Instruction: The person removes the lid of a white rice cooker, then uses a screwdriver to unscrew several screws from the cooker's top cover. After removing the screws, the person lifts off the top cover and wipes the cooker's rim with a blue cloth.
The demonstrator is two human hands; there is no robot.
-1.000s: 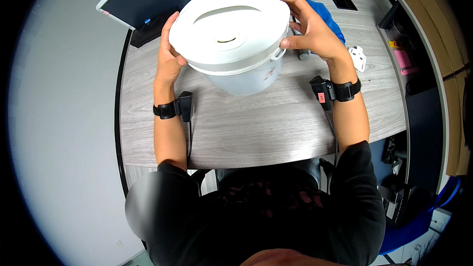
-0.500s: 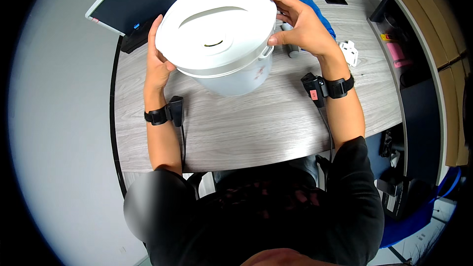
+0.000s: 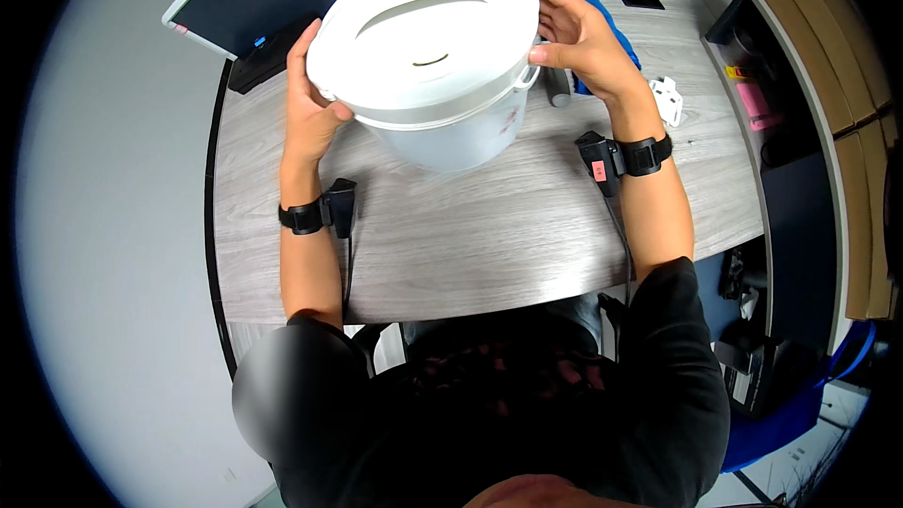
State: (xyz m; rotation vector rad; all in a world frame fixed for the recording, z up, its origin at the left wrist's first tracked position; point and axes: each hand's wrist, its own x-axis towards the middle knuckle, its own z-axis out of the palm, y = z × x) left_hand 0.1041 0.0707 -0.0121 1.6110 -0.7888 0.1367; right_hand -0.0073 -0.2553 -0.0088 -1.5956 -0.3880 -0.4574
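Observation:
Between my hands is a round plastic bucket with a translucent body (image 3: 450, 143) and a white lid (image 3: 414, 42). The lid has a curved recess and a small slot near its front, and it sits on the rim. My left hand (image 3: 313, 113) grips the left edge, with its thumb on the near side of the rim. Around the right edge curls my right hand (image 3: 585, 45), its thumb pressed by the side loop and its fingers toward the far side. The bucket leans, its lid facing me; whether its base touches the desk is hard to see.
Behind the bucket stands a dark desk partition (image 3: 273, 0). To the right lie a blue bag (image 3: 616, 38), a grey cylinder (image 3: 559, 89) and a white plastic piece (image 3: 667, 101) on the wood-grain desk (image 3: 470, 245). A shelf with cardboard boxes (image 3: 818, 28) borders the right side.
The bucket has shifted slightly to the right and away from me, both hands moving with it. The grip at its two sides stays the same.

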